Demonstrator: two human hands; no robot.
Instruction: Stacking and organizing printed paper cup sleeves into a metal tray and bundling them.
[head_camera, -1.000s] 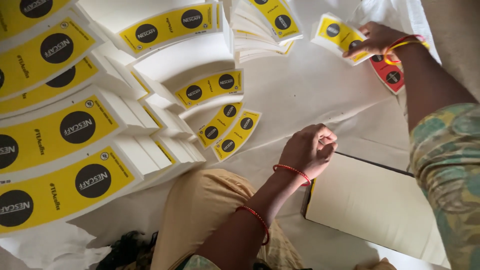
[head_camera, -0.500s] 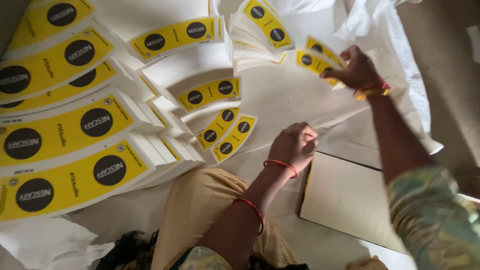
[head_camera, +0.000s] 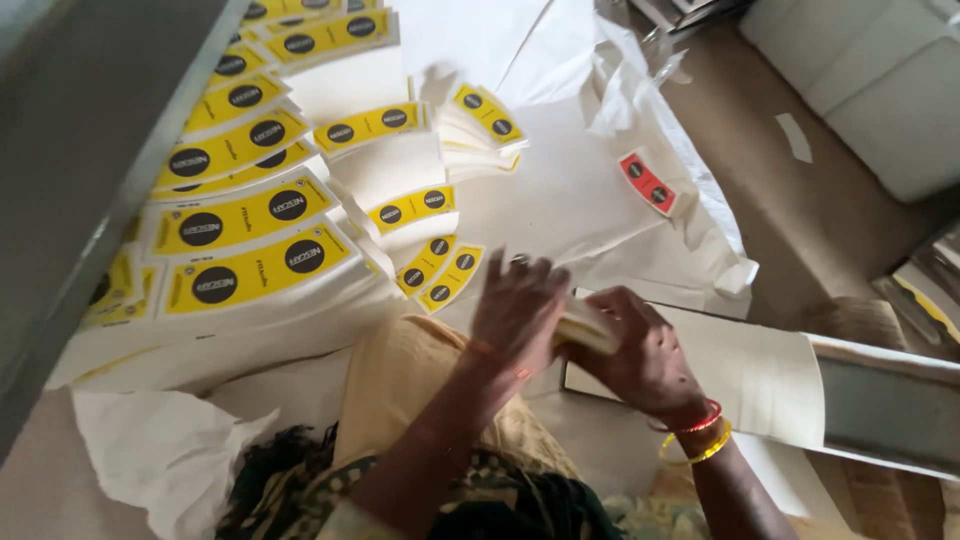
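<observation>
Left hand (head_camera: 517, 305) and right hand (head_camera: 640, 355) meeting at frame centre, both closed around small stack of paper blanks (head_camera: 585, 328); left fingers (head_camera: 500, 275) blurred, spread over stack top, right fingers curled under it. White board (head_camera: 750, 375) at 4 o'clock beneath hands. Fanned yellow label blanks (head_camera: 250, 270) at 9–10 o'clock. Lone red label (head_camera: 647, 182) at 1 o'clock on white sheet (head_camera: 560, 200).

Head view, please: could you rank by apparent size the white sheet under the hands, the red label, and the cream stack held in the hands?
1. White sheet, largest by far.
2. Cream stack; partly hidden between the left hand and right hand, and nearer the camera, so unsure.
3. Red label, about the same or smaller.
</observation>
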